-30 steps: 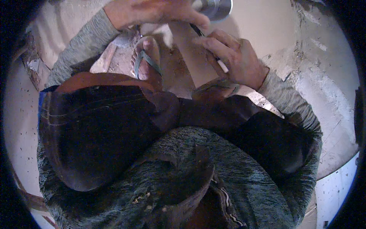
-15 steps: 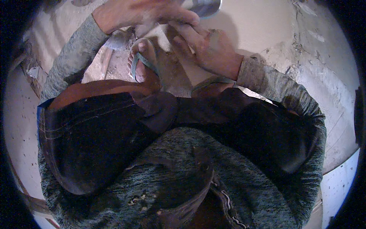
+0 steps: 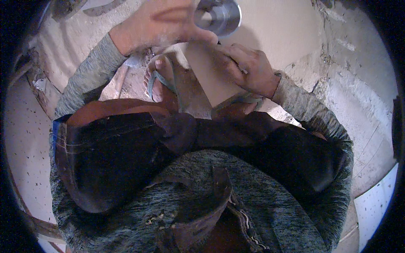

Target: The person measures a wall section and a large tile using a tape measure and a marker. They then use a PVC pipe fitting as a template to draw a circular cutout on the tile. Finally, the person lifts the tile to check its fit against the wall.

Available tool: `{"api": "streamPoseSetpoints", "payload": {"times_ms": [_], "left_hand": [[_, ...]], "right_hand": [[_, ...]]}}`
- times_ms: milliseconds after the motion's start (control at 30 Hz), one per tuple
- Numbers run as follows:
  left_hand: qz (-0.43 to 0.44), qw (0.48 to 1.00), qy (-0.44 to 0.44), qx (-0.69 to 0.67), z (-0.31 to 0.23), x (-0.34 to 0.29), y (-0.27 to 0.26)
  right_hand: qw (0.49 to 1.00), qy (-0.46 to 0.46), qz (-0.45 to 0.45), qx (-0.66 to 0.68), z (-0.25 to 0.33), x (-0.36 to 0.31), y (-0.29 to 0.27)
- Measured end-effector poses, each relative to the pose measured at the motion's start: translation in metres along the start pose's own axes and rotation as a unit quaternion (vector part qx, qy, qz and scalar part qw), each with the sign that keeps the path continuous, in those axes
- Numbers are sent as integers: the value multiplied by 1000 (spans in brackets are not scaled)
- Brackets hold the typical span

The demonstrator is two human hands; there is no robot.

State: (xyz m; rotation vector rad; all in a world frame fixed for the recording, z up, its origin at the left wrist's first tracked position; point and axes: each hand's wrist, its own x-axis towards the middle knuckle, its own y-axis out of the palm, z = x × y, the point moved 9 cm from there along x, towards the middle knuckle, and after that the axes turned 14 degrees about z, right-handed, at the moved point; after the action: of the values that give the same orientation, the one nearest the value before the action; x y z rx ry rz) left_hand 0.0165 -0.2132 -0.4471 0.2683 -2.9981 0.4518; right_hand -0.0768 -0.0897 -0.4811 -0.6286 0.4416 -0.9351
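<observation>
My left hand (image 3: 162, 25) reaches to the top of the view and presses down on a shiny round metal tin (image 3: 221, 14). The tin stands on a pale beige board (image 3: 274, 25) lying on the ground. My right hand (image 3: 249, 71) is closed around a thin dark pencil (image 3: 218, 42), whose tip touches the board just below the tin's rim. A narrower part of the board (image 3: 209, 82) runs back toward me between my feet.
My left foot (image 3: 158, 80) in a grey-green flip-flop rests on dusty ground beside the board, and my right foot (image 3: 242, 103) stands on the board's near end. My dark-clad knees fill the middle. A rough, cracked concrete surface (image 3: 358, 97) lies to the right and speckled flooring (image 3: 23, 139) to the left.
My right hand slid up to the tin half a second ago and has now drawn back slightly to the right. The left hand and tin have barely shifted.
</observation>
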Motion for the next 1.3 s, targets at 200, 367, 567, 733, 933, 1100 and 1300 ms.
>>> {"api": "streamPoseSetpoints", "payload": {"times_ms": [200,367,567,733,933,1100,1300], "left_hand": [[46,990,41,125,-11,9,1],[-3,997,57,-59,-1,9,3],[33,994,19,101,-7,10,6],[8,936,-153,318,-2,9,2],[-1,935,-176,308,-3,9,-1],[-4,932,-168,320,-8,8,0],[10,939,-182,291,-11,13,-4]], "right_hand": [[993,35,-6,116,-27,-6,-15],[969,82,-43,229,-57,-12,-16],[936,149,-3,319,-83,-8,-21],[919,135,-14,371,-95,-2,-29],[919,168,15,356,-103,8,-39],[894,166,-10,416,-108,16,-44],[912,148,-1,383,-118,24,-47]]}}
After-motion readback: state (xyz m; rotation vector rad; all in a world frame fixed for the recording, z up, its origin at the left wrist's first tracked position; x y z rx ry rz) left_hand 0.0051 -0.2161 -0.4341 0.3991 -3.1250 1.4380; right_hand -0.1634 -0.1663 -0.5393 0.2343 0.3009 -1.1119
